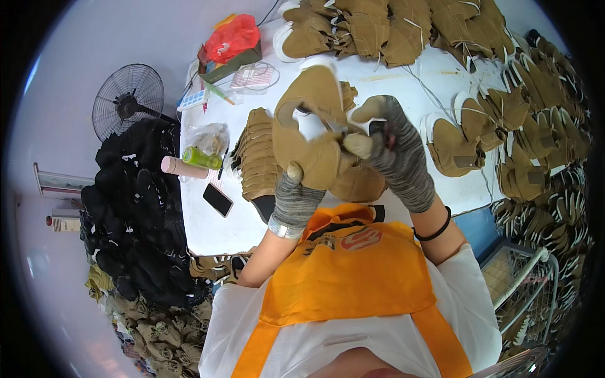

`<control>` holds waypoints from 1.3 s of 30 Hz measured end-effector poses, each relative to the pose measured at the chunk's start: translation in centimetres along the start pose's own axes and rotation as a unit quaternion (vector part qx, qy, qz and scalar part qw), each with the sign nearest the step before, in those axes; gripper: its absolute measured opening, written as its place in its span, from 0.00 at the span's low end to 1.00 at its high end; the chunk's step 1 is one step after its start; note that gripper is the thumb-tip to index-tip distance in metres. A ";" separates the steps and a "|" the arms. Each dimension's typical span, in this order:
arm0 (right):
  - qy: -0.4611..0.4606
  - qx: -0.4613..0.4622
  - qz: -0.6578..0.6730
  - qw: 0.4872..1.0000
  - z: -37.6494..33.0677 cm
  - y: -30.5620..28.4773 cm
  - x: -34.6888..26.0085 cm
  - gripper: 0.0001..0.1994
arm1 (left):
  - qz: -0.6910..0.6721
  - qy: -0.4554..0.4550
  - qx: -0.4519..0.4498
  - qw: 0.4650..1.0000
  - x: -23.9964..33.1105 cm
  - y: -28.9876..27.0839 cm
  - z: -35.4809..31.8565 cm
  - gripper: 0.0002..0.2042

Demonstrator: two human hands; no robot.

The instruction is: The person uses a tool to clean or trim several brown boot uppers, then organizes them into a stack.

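Note:
In front of my chest a tan shoe upper (302, 94) is held up over the table, its opening showing the white tabletop through it. My left hand (295, 200), in a grey knit glove with pale fingertips, grips its lower edge, thumb on top. My right hand (394, 148), gloved alike, is closed at the upper's right side, by its strap. A small dark-handled tool (377, 128) shows in the right fingers; motion blur hides its exact kind. Just left of the held upper lies a stack of tan uppers (258, 154). Another tan piece (358, 184) lies beneath my hands.
More tan uppers (384, 31) line the far edge and right side (454, 145) of the white table (208, 239). Along its left side are a phone (217, 200), a pink bottle (183, 167), a green bottle (203, 157) and a box with a red bag (230, 41). A fan (128, 104) stands beyond black piles (138, 208).

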State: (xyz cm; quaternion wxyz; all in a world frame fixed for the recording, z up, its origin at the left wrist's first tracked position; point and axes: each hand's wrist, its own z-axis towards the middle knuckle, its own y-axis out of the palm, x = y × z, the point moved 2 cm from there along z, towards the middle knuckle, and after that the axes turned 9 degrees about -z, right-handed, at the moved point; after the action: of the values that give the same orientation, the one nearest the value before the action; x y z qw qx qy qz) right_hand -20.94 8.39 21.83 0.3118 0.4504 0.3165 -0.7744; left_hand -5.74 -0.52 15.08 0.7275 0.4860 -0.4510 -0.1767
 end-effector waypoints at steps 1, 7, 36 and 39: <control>0.081 -0.025 0.096 0.992 0.1 -0.4 -0.5 0.16 | 0.001 -0.001 -0.009 1.000 0.0 -0.3 0.0 0.45; -0.065 -0.014 -0.181 0.981 0.2 -0.1 1.1 0.11 | 0.144 0.036 0.138 0.979 -0.1 -3.2 -0.3 0.33; 0.033 -0.012 0.055 0.998 -1.2 1.6 0.9 0.10 | 0.427 0.021 0.008 0.904 3.6 4.0 -1.9 0.11; 0.228 -0.088 0.282 0.928 -0.1 0.5 1.5 0.13 | 0.282 0.008 0.040 0.958 3.7 3.0 -2.6 0.10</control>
State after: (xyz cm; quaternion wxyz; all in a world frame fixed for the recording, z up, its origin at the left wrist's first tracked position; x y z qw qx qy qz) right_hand -21.06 7.87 20.38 0.4749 0.6564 0.3058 -0.5002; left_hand -2.16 -0.27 19.17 0.7316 0.3689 -0.5704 0.0579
